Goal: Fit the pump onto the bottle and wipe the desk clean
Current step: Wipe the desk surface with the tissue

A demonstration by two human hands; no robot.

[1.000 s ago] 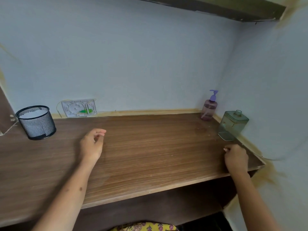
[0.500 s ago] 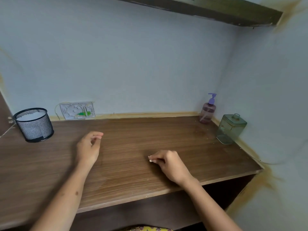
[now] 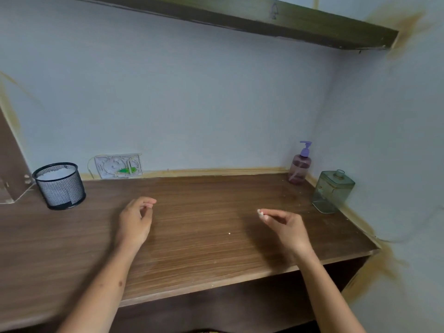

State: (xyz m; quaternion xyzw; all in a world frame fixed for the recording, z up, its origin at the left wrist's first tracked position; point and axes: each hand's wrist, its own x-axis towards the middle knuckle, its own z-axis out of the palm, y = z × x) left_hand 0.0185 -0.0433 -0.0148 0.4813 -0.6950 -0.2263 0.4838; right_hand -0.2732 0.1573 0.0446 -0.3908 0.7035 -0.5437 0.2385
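A pink bottle (image 3: pixel 299 169) with a purple pump (image 3: pixel 305 148) on top stands upright in the far right corner of the wooden desk (image 3: pixel 197 251). My right hand (image 3: pixel 287 228) hovers over the desk's middle right and pinches a tiny white scrap (image 3: pixel 260 212) between thumb and fingertips. My left hand (image 3: pixel 135 222) rests left of centre, fingers loosely curled, holding nothing. A small pale crumb (image 3: pixel 229 233) lies on the desk between my hands.
A green glass jar (image 3: pixel 332 191) stands by the right wall near the bottle. A black mesh cup (image 3: pixel 60 185) with white material sits at the far left. A white wall plate (image 3: pixel 118 165) is behind the desk. A shelf (image 3: pixel 264 20) hangs overhead.
My right hand swept from the desk's right edge toward the middle, then lifted and drew back right, holding the white scrap. My left hand barely moved.
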